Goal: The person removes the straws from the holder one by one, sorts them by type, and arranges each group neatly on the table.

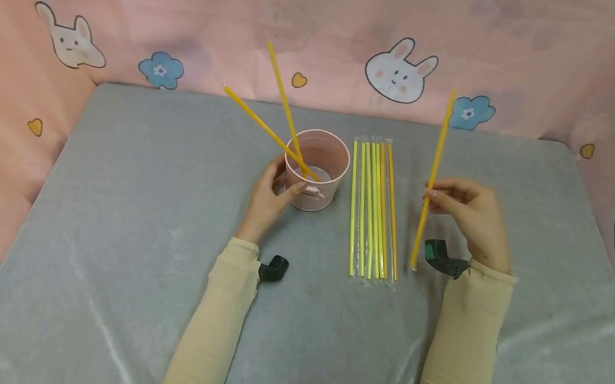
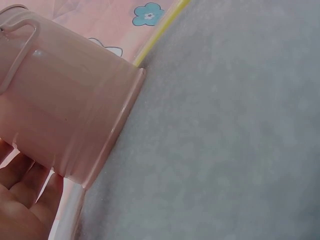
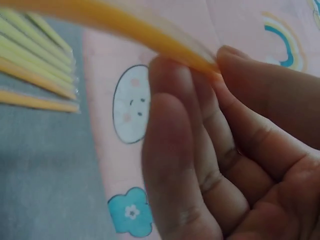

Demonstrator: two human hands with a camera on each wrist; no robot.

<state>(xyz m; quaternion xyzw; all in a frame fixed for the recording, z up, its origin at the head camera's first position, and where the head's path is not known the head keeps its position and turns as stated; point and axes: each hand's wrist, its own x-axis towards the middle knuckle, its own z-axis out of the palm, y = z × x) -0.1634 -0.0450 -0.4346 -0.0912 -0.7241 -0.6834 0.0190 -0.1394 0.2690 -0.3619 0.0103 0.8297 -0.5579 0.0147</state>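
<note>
A small pink bucket (image 1: pixel 325 198) stands upright on the grey table, and two orange straws (image 1: pixel 282 93) lean out over its rim towards the back left. My left hand (image 1: pixel 267 203) grips the bucket's left side, thumb at the front near the rim. The left wrist view has the left fingers (image 2: pixel 37 187) against the bucket wall (image 2: pixel 75 95). To the right, my right hand (image 1: pixel 472 215) pinches an orange straw (image 1: pixel 440 145) between thumb and fingertips, holding it nearly upright. That straw (image 3: pixel 130 30) crosses the top of the right wrist view.
Several yellow and orange straws (image 1: pixel 370 207) in thin clear wrappers lie side by side between the bucket and my right hand. The grey cloth-covered table (image 1: pixel 131 226) meets a pink printed curtain (image 1: pixel 219 22) at the back and sides.
</note>
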